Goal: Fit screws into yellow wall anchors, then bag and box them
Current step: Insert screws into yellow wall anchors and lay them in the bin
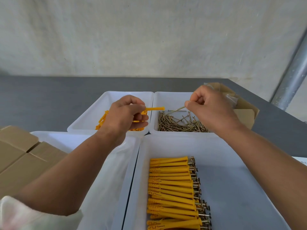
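Note:
My left hand (127, 113) pinches a yellow wall anchor (155, 108) that points right, with more anchors tucked under its lower fingers. It hovers over the far left tray (93, 112) of loose yellow anchors (101, 121). My right hand (209, 108) pinches a brass screw (176, 110) by one end, its other end slanting down towards the anchor. Below it lies a pile of screws (181, 122) in the far right tray (167, 98). A short gap separates anchor and screw. Several assembled anchors with screws (174, 188) lie in the near right tray (232, 180).
A near left white tray (106, 171) lies under my left forearm. A closed cardboard box (21, 156) stands at the left. An open cardboard box with clear bags (240, 105) sits behind my right hand. The grey table (49, 97) ends at a white wall; a metal pole (292, 75) rises at right.

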A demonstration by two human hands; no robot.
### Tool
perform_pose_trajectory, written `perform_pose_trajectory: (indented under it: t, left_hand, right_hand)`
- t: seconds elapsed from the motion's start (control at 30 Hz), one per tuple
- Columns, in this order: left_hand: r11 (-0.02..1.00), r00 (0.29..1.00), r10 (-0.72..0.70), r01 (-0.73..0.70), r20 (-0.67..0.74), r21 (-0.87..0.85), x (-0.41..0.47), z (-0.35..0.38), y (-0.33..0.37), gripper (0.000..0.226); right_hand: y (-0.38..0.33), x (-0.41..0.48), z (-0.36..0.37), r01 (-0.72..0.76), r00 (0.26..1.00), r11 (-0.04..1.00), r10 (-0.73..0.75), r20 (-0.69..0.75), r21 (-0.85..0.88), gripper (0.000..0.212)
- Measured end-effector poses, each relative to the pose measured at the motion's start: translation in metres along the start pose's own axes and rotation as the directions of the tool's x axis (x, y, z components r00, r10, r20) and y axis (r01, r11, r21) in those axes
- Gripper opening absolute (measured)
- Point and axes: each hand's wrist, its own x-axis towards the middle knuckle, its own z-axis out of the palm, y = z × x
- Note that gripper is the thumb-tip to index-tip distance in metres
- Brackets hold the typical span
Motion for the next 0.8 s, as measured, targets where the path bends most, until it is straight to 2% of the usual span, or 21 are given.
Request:
perform_pose_trajectory:
  t: [0.1, 0.17, 0.3, 0.37, 0.5, 0.6, 0.7, 0.8]
  left_hand:
    - [0.993, 0.997, -0.037, 0.029, 0.067, 0.112, -0.005, 0.006, -0.005, 0.015]
    - [0.99, 0.996, -0.061, 0.052, 0.065, 0.129, -0.006, 0.008, -0.009, 0.015]
    - [0.991, 0.989, -0.117, 0.11, 0.092, 0.076, -0.007, 0.011, -0.011, 0.018]
    - [0.989, 0.979, -0.146, 0.145, 0.142, 0.016, -0.008, 0.012, -0.009, 0.021]
    - [0.986, 0.953, -0.152, 0.163, 0.261, -0.019, -0.011, 0.014, -0.008, 0.016]
    - [0.99, 0.948, -0.137, 0.142, 0.286, 0.003, -0.011, 0.014, -0.01, 0.024]
    - [0.991, 0.95, -0.133, 0.131, 0.281, 0.026, -0.012, 0.014, -0.012, 0.023]
    - [0.991, 0.951, -0.137, 0.133, 0.276, 0.034, -0.012, 0.015, -0.012, 0.021]
  right_hand:
    - [-0.004, 0.001, -0.002, -0.024, 0.999, 0.987, 0.03, -0.034, 0.159, 0.019]
    - [-0.008, 0.0, -0.003, -0.032, 0.998, 0.972, 0.041, -0.037, 0.235, 0.019]
    - [-0.017, -0.003, -0.004, -0.058, 0.998, 0.92, 0.047, 0.036, 0.388, 0.021]
    - [-0.018, -0.005, -0.002, -0.069, 0.997, 0.916, 0.047, 0.064, 0.396, 0.02]
    - [-0.016, -0.006, 0.0, -0.069, 0.996, 0.942, 0.045, 0.082, 0.328, 0.018]
    - [-0.013, -0.005, 0.001, -0.063, 0.996, 0.964, 0.043, 0.083, 0.257, 0.016]
    - [-0.013, -0.009, 0.001, 0.059, 0.993, 0.997, -0.063, 0.095, 0.047, 0.011]
    - [-0.017, -0.014, 0.002, 0.228, 0.968, 0.954, -0.201, 0.148, -0.193, 0.016]
